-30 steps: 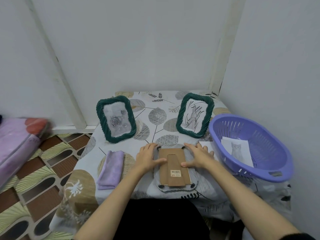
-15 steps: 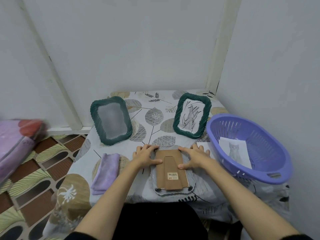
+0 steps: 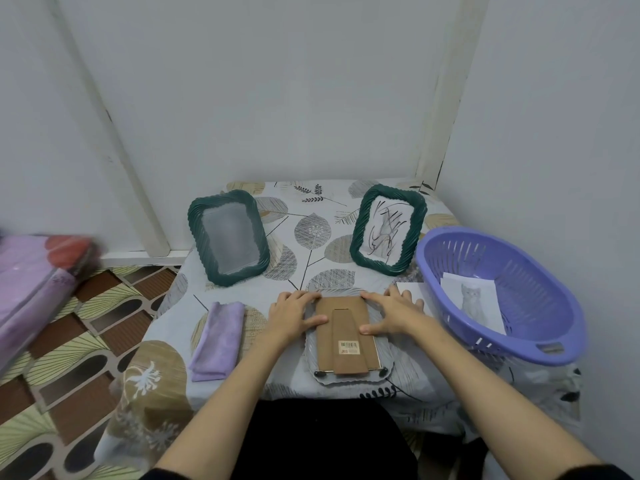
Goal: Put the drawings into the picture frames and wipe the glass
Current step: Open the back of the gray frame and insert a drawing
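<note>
step: closing the back of the face-down frame (image 3: 346, 336), at 6 o'clock on the tabletop (image 3: 311, 233) | hands: left hand (image 3: 292, 315) and right hand (image 3: 393, 311) press flat, fingers spread | risk: pushing too hard may crack the glass

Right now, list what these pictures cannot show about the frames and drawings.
- Face-down frame, head view: its glass and any drawing inside lie underneath the brown backing.
- Left green frame: glass blurred grey, no drawing readable.
- White sheet: mostly hidden by the right hand and purple basket.
- Barcode label: too small to read.
</note>
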